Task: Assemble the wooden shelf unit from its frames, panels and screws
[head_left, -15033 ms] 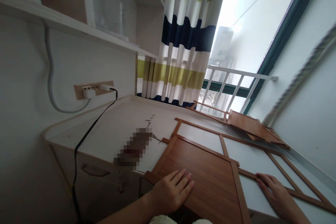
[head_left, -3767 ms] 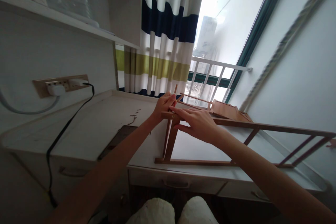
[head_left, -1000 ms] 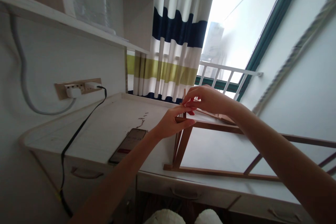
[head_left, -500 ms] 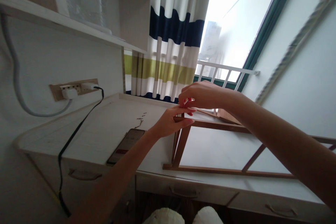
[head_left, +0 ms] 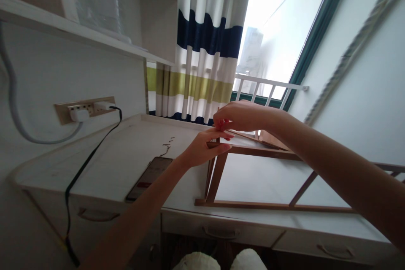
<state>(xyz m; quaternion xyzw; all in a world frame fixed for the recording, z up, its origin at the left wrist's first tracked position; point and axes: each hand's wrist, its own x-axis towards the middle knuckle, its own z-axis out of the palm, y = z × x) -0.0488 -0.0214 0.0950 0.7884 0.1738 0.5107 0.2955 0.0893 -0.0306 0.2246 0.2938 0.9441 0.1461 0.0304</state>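
A brown wooden frame (head_left: 253, 204) of thin slats stands upright on the white desk (head_left: 126, 156), its upper rail running off to the right. My left hand (head_left: 204, 147) grips the frame's top left corner from the side, fingers closed round the rail. My right hand (head_left: 238, 117) hovers just above that corner, fingertips pinched together on something too small to make out. Several small dark screws or pins (head_left: 167, 145) lie scattered on the desk to the left of my hands.
A phone (head_left: 148, 173) lies face up on the desk with a black cable (head_left: 91, 156) running to a wall socket strip (head_left: 84, 109). More wooden parts (head_left: 272, 139) lie near the window rail. A striped curtain (head_left: 205, 42) hangs behind. Desk drawers (head_left: 218, 230) sit below.
My hands have stayed at the frame's top corner over the last second, with the right fingers shifting slightly lower and left. Earlier the frame lay flat; it now stands upright.
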